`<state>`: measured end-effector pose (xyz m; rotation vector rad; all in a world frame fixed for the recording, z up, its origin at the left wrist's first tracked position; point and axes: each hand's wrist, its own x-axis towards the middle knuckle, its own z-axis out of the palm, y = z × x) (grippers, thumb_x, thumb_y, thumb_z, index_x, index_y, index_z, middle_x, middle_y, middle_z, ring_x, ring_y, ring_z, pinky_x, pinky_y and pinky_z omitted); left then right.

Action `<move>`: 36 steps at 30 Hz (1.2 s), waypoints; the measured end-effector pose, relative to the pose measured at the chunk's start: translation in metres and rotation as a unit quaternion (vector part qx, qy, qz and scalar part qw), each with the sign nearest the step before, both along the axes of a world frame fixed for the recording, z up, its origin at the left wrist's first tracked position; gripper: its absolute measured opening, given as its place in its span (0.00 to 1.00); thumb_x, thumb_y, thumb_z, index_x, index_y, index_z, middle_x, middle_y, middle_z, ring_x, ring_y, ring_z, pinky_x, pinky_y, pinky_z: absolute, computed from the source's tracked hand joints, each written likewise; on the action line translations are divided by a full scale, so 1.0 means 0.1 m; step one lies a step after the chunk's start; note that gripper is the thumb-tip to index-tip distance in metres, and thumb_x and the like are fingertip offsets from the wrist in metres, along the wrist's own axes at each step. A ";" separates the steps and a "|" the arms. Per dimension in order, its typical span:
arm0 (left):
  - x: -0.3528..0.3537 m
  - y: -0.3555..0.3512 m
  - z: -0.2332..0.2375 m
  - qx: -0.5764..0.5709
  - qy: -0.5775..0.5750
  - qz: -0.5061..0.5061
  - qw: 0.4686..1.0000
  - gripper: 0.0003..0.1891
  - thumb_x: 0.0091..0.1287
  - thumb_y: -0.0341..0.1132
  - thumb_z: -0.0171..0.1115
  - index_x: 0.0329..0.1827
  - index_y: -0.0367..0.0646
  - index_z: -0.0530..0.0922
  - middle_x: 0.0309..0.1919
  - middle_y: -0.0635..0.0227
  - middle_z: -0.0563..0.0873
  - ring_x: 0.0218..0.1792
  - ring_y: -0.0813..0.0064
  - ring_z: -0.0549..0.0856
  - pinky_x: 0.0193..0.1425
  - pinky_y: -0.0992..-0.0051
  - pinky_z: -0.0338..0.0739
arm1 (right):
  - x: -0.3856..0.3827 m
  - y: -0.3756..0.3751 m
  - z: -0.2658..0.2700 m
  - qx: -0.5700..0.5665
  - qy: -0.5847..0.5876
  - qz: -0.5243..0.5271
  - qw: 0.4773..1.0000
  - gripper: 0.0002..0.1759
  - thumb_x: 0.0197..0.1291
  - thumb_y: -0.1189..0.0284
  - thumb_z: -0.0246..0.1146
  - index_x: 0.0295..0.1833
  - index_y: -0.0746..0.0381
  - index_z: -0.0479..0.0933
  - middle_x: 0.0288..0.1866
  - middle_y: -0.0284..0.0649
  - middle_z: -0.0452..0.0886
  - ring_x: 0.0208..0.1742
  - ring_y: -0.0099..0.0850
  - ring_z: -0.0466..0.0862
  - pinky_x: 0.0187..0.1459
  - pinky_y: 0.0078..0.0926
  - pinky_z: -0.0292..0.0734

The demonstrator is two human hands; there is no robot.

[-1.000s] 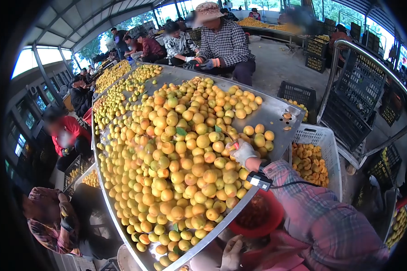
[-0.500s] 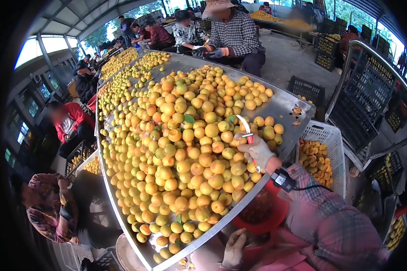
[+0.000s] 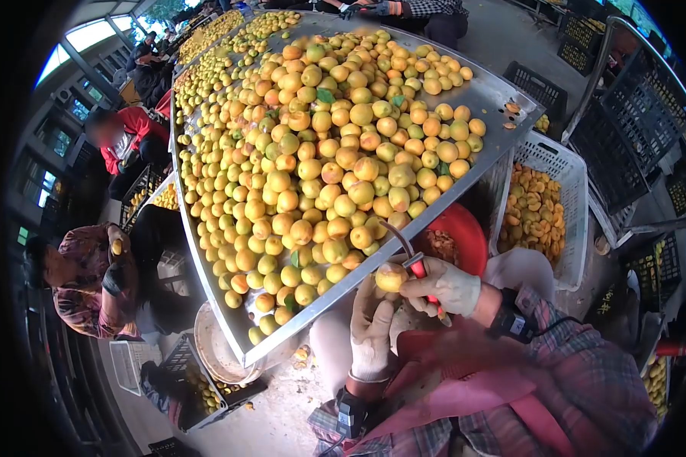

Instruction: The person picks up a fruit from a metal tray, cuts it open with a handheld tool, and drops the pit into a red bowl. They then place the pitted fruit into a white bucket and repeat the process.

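A yellow-orange apricot (image 3: 390, 277) is between my two gloved hands, just off the metal table's near edge. My left hand (image 3: 370, 335) has its fingertips around the apricot's left and lower side, with some fingers partly hidden behind it. From the right, my right hand (image 3: 448, 289) touches the same fruit with its fingertips while closed on a red-handled knife (image 3: 417, 265). The knife's thin curved blade points up and left, over the table rim. A large heap of apricots (image 3: 312, 175) lies on the metal table (image 3: 484, 148) in front of the hands.
Right of the table stands a white crate (image 3: 575, 221) of halved apricots. A red basin (image 3: 471, 228) is just beyond my right hand. A pale bucket (image 3: 213, 343) and a dark crate (image 3: 190, 362) stand lower left. Co-workers sit along the left side; another's hands show at the far edge.
My right hand has come back from the heap toward my body with the knife and now touches an apricot. My left hand has risen to meet it. The view has tilted down.
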<state>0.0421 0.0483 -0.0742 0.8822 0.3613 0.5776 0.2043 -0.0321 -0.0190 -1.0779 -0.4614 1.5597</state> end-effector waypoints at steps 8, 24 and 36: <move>-0.07 -0.16 0.17 0.004 0.046 -0.016 0.999 0.33 0.69 0.42 0.65 0.71 0.35 0.63 0.58 0.63 0.78 0.56 0.73 0.78 0.62 0.73 0.72 | -0.26 -0.18 -0.03 0.026 -0.164 -0.060 0.984 0.29 0.55 0.75 0.66 0.65 0.56 0.72 0.30 0.29 0.78 0.24 0.17 0.75 0.19 0.17 0.68; -0.36 -0.05 0.20 -0.079 -0.005 -0.083 0.993 0.38 0.69 0.43 0.63 0.75 0.35 0.55 0.59 0.62 0.76 0.56 0.72 0.79 0.60 0.73 0.74 | -0.23 -0.57 -0.03 -0.004 -0.184 0.022 0.983 0.14 0.75 0.59 0.47 0.50 0.57 0.71 0.21 0.29 0.66 0.16 0.17 0.68 0.14 0.18 0.64; -0.86 0.20 0.09 -0.034 0.053 0.161 0.985 0.26 0.73 0.38 0.55 0.72 0.40 0.63 0.56 0.65 0.78 0.49 0.74 0.81 0.49 0.80 0.72 | -0.36 -0.54 -0.08 -0.027 -0.210 0.037 0.977 0.14 0.76 0.63 0.43 0.52 0.57 0.71 0.18 0.29 0.66 0.13 0.18 0.68 0.13 0.16 0.60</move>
